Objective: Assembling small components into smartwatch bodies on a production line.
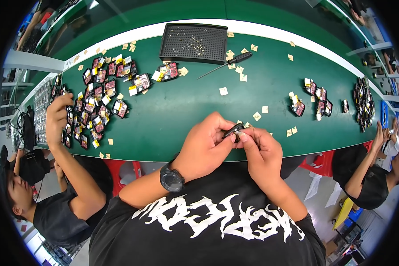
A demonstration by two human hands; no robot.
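Note:
Close to the table's near edge, my left hand (pixel 207 144) grips a small black plastic device (pixel 233 131), its thumb and fingers wrapped round one side. The fingers of my right hand (pixel 262 150) pinch at the other side of the same device. Much of it is hidden behind my fingertips, so its inner side cannot be made out. A watch with a black strap (pixel 171 179) sits on my left wrist. Small cream paper squares (pixel 257 116) lie on the green table (pixel 186 106) just beyond my hands.
Many black-cased units with red circuit boards (pixel 91 105) cover the left side. Others (pixel 320 93) lie at the right. A black tray (pixel 194 43) of small metal pieces and a screwdriver (pixel 241 58) lie far off. A co-worker's hand (pixel 57 117) reaches in at left.

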